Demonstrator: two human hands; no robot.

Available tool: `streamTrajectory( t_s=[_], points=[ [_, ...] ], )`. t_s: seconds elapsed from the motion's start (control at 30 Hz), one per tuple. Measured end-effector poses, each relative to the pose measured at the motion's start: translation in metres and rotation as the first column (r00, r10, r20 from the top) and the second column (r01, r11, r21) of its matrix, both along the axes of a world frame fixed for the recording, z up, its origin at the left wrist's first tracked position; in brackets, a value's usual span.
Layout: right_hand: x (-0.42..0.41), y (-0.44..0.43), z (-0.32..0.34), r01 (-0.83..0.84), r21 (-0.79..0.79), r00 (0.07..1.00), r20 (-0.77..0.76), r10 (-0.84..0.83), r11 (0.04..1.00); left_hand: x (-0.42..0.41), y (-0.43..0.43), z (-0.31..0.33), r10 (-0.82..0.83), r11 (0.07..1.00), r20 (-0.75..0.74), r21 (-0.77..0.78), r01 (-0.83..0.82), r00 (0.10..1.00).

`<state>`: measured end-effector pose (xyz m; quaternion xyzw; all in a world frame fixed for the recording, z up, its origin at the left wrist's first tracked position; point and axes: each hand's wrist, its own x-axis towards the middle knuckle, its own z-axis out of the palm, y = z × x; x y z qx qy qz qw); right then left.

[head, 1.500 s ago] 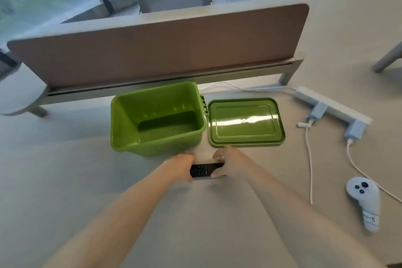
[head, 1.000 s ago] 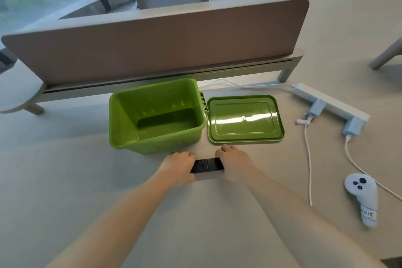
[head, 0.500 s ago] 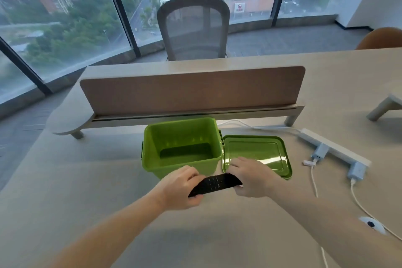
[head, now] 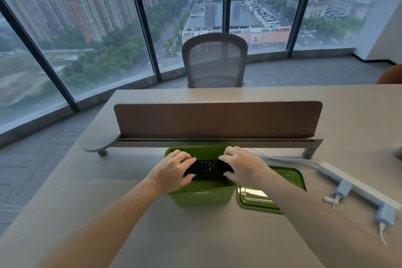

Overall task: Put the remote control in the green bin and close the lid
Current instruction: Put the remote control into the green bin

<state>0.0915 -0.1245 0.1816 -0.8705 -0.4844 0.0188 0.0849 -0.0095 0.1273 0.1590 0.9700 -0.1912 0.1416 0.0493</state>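
Both hands have lifted the remote control [head: 208,166] off the surface [head: 195,235] and carried it forward, so that it now hangs over the open green bin [head: 201,194] rather than in front of it; the head has also tipped up, bringing the windows and the mesh chair [head: 214,61] into the one head view. From that view, the left hand [head: 174,169] is closed on the left end of the remote control and the right hand [head: 241,166] on its right end, the black body level between them with the buttons facing up. It sits above the bin's mouth, not yet inside. The lid [head: 289,178] lies flat on the surface just right of the bin, partly hidden under the right forearm. To finish the step well, I would lower the remote control straight down, keeping it level and clear of the rim, and let go only near the floor of the bin so it does not drop or clatter. The right hand is then nearest the lid.
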Motion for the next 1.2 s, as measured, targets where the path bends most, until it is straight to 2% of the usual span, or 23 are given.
streamTrajectory(
  t_s=[0.2, 0.3, 0.47, 0.63, 0.97, 1.2],
  points=[
    [0.017, 0.03, -0.009, 0.068, -0.144, 0.997, -0.02, -0.072, 0.987, 0.018, 0.009, -0.013, 0.114, 0.992, -0.092, 0.068, -0.108, 0.989],
    [0.024, 0.045, -0.019, 0.089, -0.239, 0.995, -0.028, -0.098, 0.967, 0.027, 0.009, -0.024, 0.179, 0.979, -0.192, 0.128, -0.156, 0.965],
    [0.034, 0.066, -0.043, 0.116, -0.356, 0.98, -0.11, -0.165, 0.927, 0.044, 0.009, -0.048, 0.25, 0.964, -0.365, 0.183, -0.194, 0.897],
    [0.045, 0.087, -0.069, 0.114, -0.47, 0.965, -0.158, -0.21, 0.876, 0.066, 0.007, -0.062, 0.279, 0.948, -0.533, 0.283, -0.143, 0.799],
    [0.054, 0.118, -0.122, 0.101, -0.588, 0.931, -0.229, -0.285, 0.802, 0.093, 0.008, -0.068, 0.223, 0.966, -0.655, 0.25, -0.07, 0.722],
    [0.047, 0.116, -0.156, 0.114, -0.676, 0.957, -0.121, -0.263, 0.728, 0.091, 0.015, -0.08, 0.232, 0.966, -0.688, 0.249, -0.077, 0.688]
  ],
)
